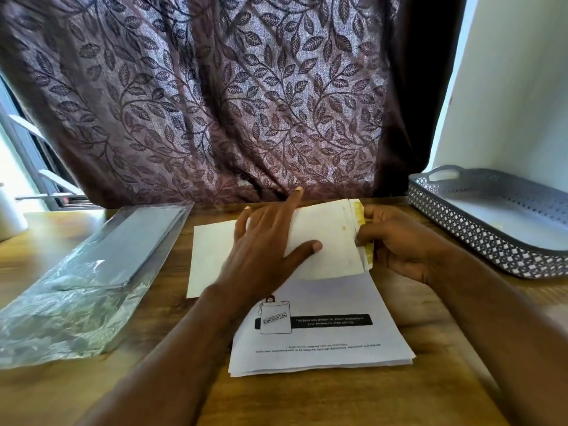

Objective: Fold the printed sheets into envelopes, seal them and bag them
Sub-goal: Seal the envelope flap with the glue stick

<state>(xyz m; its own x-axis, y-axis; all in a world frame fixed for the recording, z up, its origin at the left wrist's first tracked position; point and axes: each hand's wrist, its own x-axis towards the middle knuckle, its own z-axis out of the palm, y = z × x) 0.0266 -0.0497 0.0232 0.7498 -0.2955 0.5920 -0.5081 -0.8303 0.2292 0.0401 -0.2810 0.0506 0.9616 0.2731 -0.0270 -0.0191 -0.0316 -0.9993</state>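
From my remote seat I see the left hand (264, 241) lying flat on a white envelope (325, 235). Its fingers are straight and spread, the thumb is pressed onto the paper, and the index finger is lifted off it and points away. The right hand (396, 241) has its fingers curled and pinches the envelope's right end, where a narrow yellow strip (359, 210) shows along the edge.

The envelope is matte, rectangular and slightly off-white. It sits tilted in the middle of the wooden table (307, 401), and its near edge overlaps the far end of a stack of printed sheets (322, 348). The top sheet is thin and smooth. It carries a small line drawing stamped "CONFIDENTIAL", a black bar with white lettering, and fine print near its lower edge. The stack's corners are fanned a little.

A second pale paper rectangle (212, 253) lies under the left hand and wrist and sticks out to the left. I cannot tell whether it is a sheet or an envelope.

On the left is a crinkled, glossy clear plastic bag (92, 287) with a flat grey stack inside. On the right is a grey plastic basket (479, 241) with a diamond-lattice wall and a loop handle. Behind the table hangs a brown curtain (215, 103) woven with a leaf pattern.
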